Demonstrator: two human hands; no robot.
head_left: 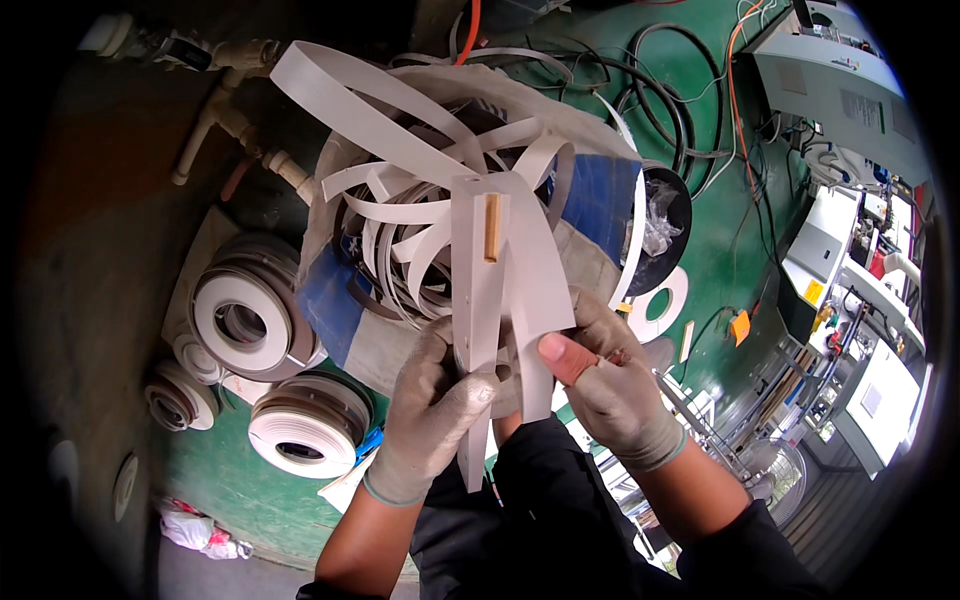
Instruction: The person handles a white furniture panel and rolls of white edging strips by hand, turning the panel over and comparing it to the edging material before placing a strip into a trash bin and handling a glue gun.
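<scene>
The left hand (425, 425), gloved, is closed around the bar (476, 280), its thumb across the near half. The right hand (612, 395), gloved with the thumb tip bare, pinches the wide strip (540, 270) by its right edge. The bar stands between the hands, in front of the sack, running from far to near, with a brown inset (491, 228) towards its far end. As far as can be judged, the work is partway: strip and bar lie close at the far end, but part towards the near end; whether they are fixed anywhere I cannot tell. Beyond them, the sack (600, 205) holds many loose strips (365, 120), still tangled and unsorted. Rolls (240, 300) lie to the left, and a black reel (682, 205) to the right.
</scene>
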